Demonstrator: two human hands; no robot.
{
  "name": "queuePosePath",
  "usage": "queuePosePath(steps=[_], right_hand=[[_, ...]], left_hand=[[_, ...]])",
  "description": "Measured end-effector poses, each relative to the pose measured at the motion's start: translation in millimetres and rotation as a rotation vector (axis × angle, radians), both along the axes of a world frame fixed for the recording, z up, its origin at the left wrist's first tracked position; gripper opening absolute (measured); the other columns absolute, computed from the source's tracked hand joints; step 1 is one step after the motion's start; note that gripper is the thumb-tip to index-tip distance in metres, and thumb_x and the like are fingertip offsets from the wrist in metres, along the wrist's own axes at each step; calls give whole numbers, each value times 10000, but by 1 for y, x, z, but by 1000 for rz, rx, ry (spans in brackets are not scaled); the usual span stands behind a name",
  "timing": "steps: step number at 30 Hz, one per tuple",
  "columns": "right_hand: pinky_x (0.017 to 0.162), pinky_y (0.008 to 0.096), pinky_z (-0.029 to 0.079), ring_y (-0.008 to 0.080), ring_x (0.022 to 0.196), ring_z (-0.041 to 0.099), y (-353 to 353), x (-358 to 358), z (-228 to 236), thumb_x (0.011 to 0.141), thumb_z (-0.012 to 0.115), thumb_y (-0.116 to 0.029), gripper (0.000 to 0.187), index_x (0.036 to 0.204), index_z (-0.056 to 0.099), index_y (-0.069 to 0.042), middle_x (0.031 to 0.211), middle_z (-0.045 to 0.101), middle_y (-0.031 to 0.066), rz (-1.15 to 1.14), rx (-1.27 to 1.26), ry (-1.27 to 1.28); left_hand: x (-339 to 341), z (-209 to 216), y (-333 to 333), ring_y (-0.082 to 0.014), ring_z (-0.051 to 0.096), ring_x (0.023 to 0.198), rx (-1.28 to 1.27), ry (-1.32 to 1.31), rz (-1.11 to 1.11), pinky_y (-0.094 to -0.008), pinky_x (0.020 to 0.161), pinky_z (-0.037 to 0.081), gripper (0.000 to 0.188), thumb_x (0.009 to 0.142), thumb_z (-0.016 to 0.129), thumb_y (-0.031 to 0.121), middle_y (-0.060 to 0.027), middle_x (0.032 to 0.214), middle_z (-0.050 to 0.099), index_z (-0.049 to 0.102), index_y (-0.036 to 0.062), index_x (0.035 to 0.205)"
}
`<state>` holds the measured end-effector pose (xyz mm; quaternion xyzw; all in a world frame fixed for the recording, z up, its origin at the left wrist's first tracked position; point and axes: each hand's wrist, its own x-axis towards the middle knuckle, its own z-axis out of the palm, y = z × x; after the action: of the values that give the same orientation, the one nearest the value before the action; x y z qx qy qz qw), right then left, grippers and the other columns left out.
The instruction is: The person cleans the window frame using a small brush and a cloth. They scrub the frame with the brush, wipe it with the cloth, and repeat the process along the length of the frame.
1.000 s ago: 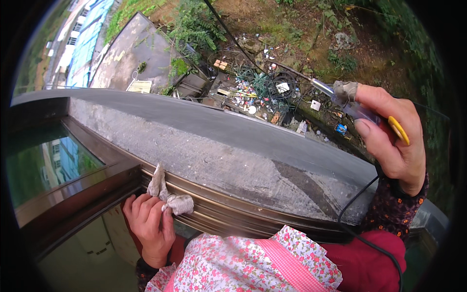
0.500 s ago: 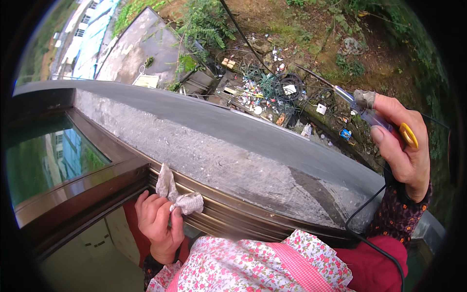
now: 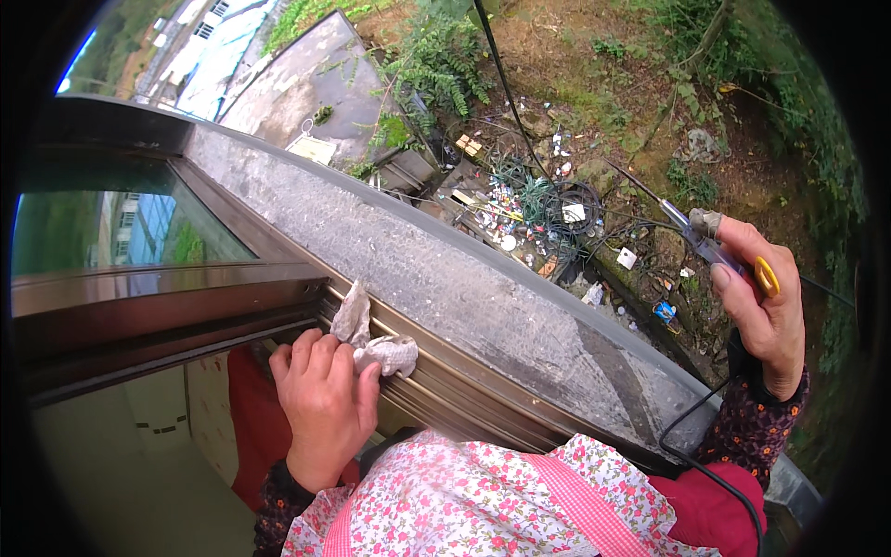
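My left hand (image 3: 320, 399) is at the brown metal window track (image 3: 455, 399), its fingers bent over the inner edge. Against its index finger and thumb is a crumpled, greyish-white rag (image 3: 388, 354), partly lying on the grooves; the fingertips are hidden. Out over the sill, my right hand (image 3: 761, 302) grips a screwdriver (image 3: 707, 249) with a translucent purplish handle and a thin dark shaft that points up and left. A yellow ring-like piece (image 3: 767, 277) sticks out between the fingers. Grey material (image 3: 705, 222) covers one fingertip of this hand.
A rough concrete ledge (image 3: 445, 265) runs outside the track, with a drop beyond to scattered rubbish (image 3: 506, 209). The brown-framed window pane (image 3: 121, 223) stands at left. A black cable (image 3: 682, 446) loops by my right forearm; another cable (image 3: 506, 88) crosses the upper view.
The view has shifted, so the ledge and track sit differently. My left hand has turned with its back upward, its fingers over the track's edge beside the rag. My right hand keeps the screwdriver raised.
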<state>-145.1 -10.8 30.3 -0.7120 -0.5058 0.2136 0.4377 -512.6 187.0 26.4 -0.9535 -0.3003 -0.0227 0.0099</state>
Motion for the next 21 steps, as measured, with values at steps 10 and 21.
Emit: queuePosePath(steps=[10, 21], right_hand=[[571, 250, 349, 77, 622, 464, 2, -11, 9, 839, 614, -32, 397, 1229, 636, 34, 754, 593, 31, 20, -111, 58], [620, 280, 487, 149, 680, 640, 43, -62, 37, 811, 643, -32, 384, 1188, 664, 37, 907, 719, 113, 550, 42, 178]], left_hand=[[1, -12, -9, -321, 591, 836, -298, -361, -28, -395, 801, 478, 124, 750, 713, -4, -138, 892, 602, 625, 0, 838], [-61, 14, 5, -126, 594, 1050, -479, -1373, 392, -293, 917, 476, 203, 1021, 540, 81, -71, 1162, 656, 620, -42, 1160]])
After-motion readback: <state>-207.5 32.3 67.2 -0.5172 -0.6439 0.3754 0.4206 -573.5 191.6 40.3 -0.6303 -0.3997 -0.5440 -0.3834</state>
